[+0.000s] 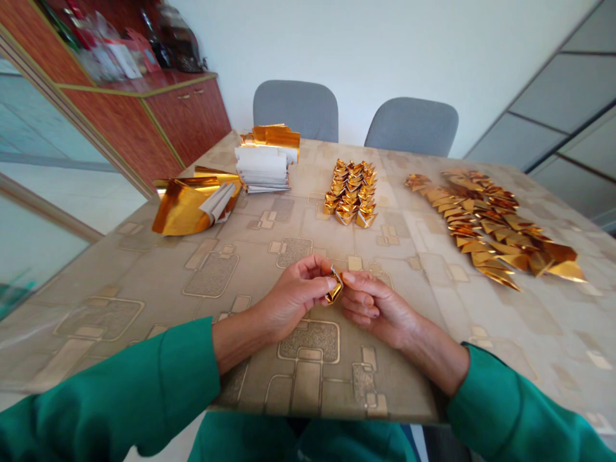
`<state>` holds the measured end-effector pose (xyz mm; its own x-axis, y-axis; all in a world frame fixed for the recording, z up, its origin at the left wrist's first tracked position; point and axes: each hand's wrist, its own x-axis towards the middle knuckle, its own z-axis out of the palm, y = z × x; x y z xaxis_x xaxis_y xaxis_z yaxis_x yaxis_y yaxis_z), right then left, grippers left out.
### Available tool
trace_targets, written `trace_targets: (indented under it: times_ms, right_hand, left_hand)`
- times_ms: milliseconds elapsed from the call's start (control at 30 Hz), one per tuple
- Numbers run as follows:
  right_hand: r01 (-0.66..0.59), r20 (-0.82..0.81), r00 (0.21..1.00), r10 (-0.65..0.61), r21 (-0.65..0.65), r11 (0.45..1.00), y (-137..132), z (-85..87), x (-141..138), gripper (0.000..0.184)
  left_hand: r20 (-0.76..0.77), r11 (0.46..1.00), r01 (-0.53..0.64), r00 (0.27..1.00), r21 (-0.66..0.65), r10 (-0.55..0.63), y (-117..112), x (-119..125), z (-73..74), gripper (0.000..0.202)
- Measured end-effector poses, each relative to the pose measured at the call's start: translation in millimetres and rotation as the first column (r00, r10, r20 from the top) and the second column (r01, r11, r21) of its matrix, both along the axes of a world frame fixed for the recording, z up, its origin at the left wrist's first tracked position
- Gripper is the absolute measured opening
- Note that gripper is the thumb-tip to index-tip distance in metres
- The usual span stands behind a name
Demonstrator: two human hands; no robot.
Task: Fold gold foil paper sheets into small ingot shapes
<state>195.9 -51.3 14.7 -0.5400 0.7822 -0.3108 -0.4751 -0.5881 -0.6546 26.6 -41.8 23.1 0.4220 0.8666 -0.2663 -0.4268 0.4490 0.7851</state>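
Between my two hands, over the near middle of the table, is a small folded piece of gold foil paper [333, 290]. My left hand [301, 292] pinches it from the left between thumb and fingers. From the right, the thumb and forefinger of my right hand [378, 301] grip its right edge, the other fingers curled in. Farther back stand rows of small folded gold paper pieces [353, 192]. To the right lie long overlapping rows of flatter gold folded pieces [486, 221].
The patterned tablecloth [260, 256] covers the table. At its back left are a stack of white-backed paper [262, 170] and loose gold sheets [187, 205]. Two grey chairs [296, 109] stand behind the table. A reddish wooden cabinet [187, 119] is at the left.
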Motion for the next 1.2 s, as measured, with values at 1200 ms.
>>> trace_targets:
  times_ms: [1200]
  right_hand:
    - [-0.018,0.032,0.999,0.018,-0.003,1.000,3.2,-1.6,2.8,0.028]
  left_hand:
    - [0.026,0.991,0.104,0.994,-0.087,-0.102,3.2,-1.3,-3.5,0.025]
